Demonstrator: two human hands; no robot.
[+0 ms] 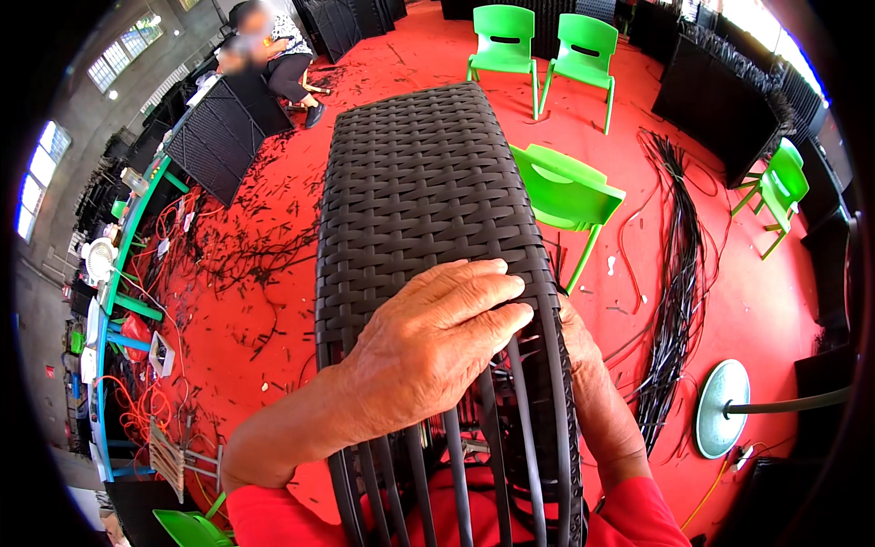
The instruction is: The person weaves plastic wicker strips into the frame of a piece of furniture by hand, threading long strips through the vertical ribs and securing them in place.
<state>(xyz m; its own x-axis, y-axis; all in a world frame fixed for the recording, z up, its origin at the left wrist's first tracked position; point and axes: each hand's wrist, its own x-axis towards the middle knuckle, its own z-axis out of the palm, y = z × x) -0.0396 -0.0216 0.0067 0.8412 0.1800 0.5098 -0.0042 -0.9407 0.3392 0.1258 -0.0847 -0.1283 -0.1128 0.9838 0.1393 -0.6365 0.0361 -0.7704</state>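
Observation:
A dark brown woven rattan-style furniture piece [415, 173] stands upright before me, its far part covered in close weave. Toward me, long bare flat strips [458, 479] run lengthwise with gaps between them. My left hand [437, 333] lies across the border between weave and bare strips, fingers stretched toward the right edge, thumb hidden beneath. On the right side, my right hand [574, 333] reaches round the edge; its fingers are behind the piece and out of sight. Whether it grips a strip there cannot be seen.
A green chair [565, 187] stands just beyond the piece, with more green chairs behind. A bundle of black strips [673, 301] lies on the red floor [365, 73]. At right is a round pale-green disc on a rod [723, 408]. A person [283, 55] sits far left.

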